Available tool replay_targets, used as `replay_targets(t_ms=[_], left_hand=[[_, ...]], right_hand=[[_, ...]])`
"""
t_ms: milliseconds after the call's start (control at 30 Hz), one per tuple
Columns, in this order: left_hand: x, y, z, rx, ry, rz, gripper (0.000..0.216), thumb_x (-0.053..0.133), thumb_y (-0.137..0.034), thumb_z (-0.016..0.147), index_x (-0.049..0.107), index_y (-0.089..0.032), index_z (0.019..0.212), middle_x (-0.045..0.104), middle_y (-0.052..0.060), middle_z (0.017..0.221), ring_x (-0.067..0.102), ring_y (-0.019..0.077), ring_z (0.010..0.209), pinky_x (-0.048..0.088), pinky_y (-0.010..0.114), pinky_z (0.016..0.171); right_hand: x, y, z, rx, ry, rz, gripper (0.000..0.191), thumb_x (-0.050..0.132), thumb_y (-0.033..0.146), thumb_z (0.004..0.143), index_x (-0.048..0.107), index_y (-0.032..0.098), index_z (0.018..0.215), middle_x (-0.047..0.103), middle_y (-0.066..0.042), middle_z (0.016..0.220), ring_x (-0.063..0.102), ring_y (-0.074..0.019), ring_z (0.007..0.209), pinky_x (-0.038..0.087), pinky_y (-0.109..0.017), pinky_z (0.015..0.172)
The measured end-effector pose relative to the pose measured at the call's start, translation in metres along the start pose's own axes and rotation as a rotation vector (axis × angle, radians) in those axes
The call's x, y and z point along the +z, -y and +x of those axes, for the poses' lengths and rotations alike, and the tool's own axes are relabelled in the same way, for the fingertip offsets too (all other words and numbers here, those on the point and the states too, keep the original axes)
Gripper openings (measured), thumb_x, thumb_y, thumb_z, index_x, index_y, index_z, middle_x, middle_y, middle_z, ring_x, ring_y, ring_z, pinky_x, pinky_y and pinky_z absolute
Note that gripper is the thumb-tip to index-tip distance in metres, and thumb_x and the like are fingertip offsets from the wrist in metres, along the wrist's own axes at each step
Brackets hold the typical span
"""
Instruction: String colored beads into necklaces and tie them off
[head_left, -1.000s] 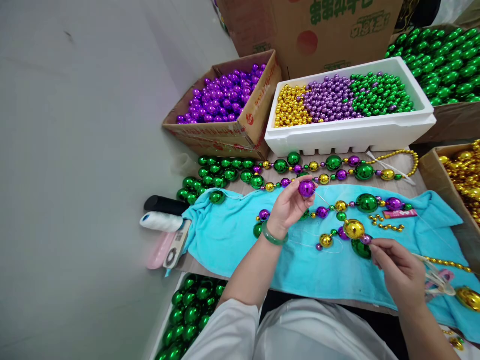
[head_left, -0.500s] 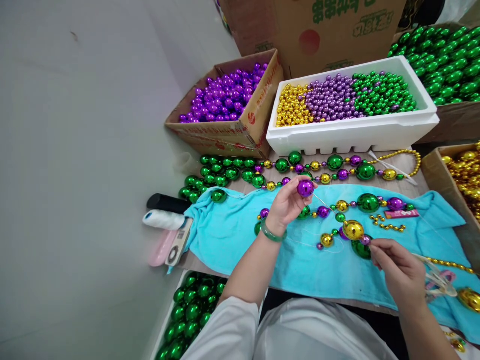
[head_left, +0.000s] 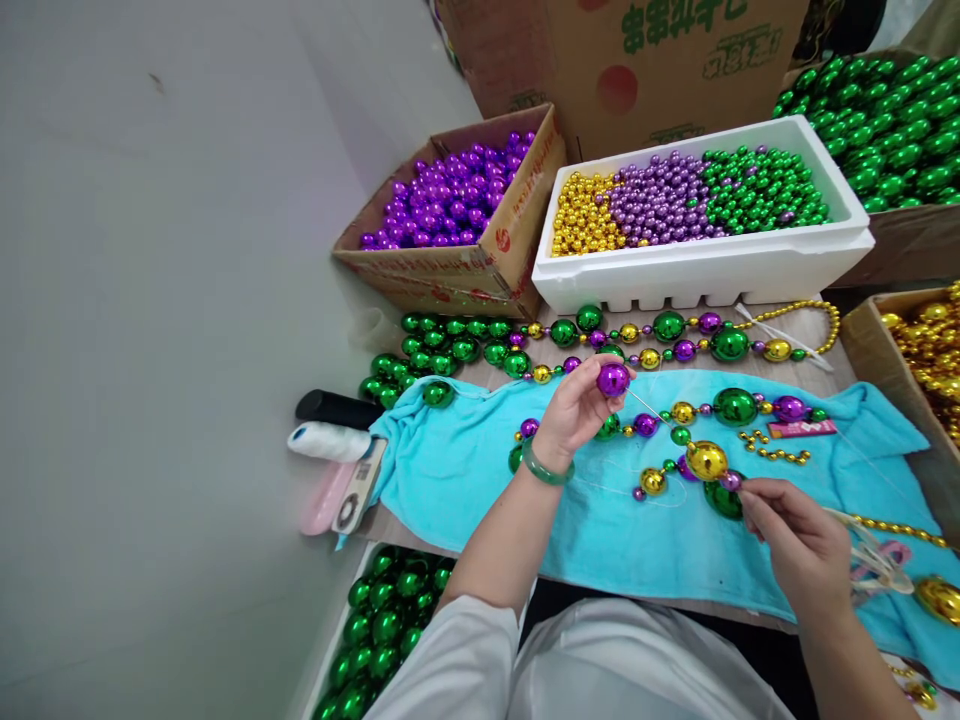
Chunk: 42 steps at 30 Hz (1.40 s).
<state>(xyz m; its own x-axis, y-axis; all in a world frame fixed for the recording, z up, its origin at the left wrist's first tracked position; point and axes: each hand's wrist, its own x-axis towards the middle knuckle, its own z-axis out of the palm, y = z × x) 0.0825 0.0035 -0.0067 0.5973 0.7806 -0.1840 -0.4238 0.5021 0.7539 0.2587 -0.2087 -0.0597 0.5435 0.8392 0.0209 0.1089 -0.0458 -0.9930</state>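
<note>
My left hand (head_left: 574, 412), with a green bangle on the wrist, pinches a large purple bead (head_left: 613, 379) above a turquoise towel (head_left: 465, 470). A thin needle or wire runs from that bead down toward my right hand (head_left: 796, 545), whose fingers are pinched shut on its end. Just left of my right fingertips a partly strung strand hangs with a big gold bead (head_left: 707, 459), a green one and small purple and gold ones. More strung beads lie across the towel.
A white foam box (head_left: 697, 268) holds gold, purple and green beads. Cardboard boxes hold purple beads (head_left: 450, 195), green beads (head_left: 885, 110) and gold beads (head_left: 926, 350). Finished strands (head_left: 645, 335) lie behind the towel. Thread spools (head_left: 326, 440) sit left; green beads (head_left: 379, 625) lie below.
</note>
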Motion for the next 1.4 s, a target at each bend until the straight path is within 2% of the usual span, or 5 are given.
replay_targets(t_ms=[333,633,1100,1267,1400], left_hand=[[0.008,0.004,-0.007,0.035,0.011,0.2,0.049,0.086,-0.041,0.062,0.067,-0.016,0.1,0.068,0.005,0.086,0.059,0.0101,0.067,0.045,0.019,0.055],[0.005,-0.003,-0.008,0.002,0.092,0.254,0.048,0.08,-0.049,0.07,0.073,-0.015,0.103,0.069,0.007,0.086,0.058,0.0088,0.06,0.044,0.019,0.052],[0.012,0.004,-0.012,-0.032,0.206,0.482,0.05,0.075,-0.052,0.075,0.073,-0.018,0.111,0.071,0.008,0.093,0.063,0.0148,0.078,0.05,0.026,0.071],[0.02,0.008,-0.014,0.237,0.101,0.722,0.026,0.065,-0.041,0.086,0.078,-0.022,0.096,0.071,0.008,0.108,0.062,0.0198,0.106,0.046,0.031,0.096],[0.028,0.013,-0.017,0.3,0.039,0.762,0.016,0.07,-0.032,0.083,0.079,-0.024,0.094,0.073,0.006,0.102,0.063,0.0187,0.102,0.049,0.03,0.093]], right_hand=[[0.002,-0.005,0.004,0.064,0.177,0.024,0.028,0.065,0.034,0.087,0.06,0.019,0.11,0.066,-0.002,0.069,0.061,-0.0133,0.06,0.051,-0.022,0.052],[-0.008,0.001,0.016,0.089,0.304,0.012,0.027,0.066,0.038,0.085,0.063,0.019,0.103,0.068,-0.004,0.071,0.064,-0.0141,0.063,0.053,-0.021,0.054],[0.013,0.001,0.011,0.031,0.238,0.059,0.021,0.063,0.033,0.089,0.06,0.021,0.105,0.065,-0.001,0.069,0.061,-0.0118,0.061,0.049,-0.02,0.052],[0.013,-0.001,0.021,0.065,0.245,0.137,0.02,0.065,0.033,0.087,0.061,0.022,0.103,0.062,0.0,0.072,0.059,-0.0117,0.063,0.049,-0.021,0.055],[0.004,-0.007,0.031,0.082,0.233,0.069,0.026,0.066,0.037,0.085,0.062,0.022,0.105,0.064,-0.003,0.083,0.061,-0.0147,0.073,0.051,-0.025,0.061]])
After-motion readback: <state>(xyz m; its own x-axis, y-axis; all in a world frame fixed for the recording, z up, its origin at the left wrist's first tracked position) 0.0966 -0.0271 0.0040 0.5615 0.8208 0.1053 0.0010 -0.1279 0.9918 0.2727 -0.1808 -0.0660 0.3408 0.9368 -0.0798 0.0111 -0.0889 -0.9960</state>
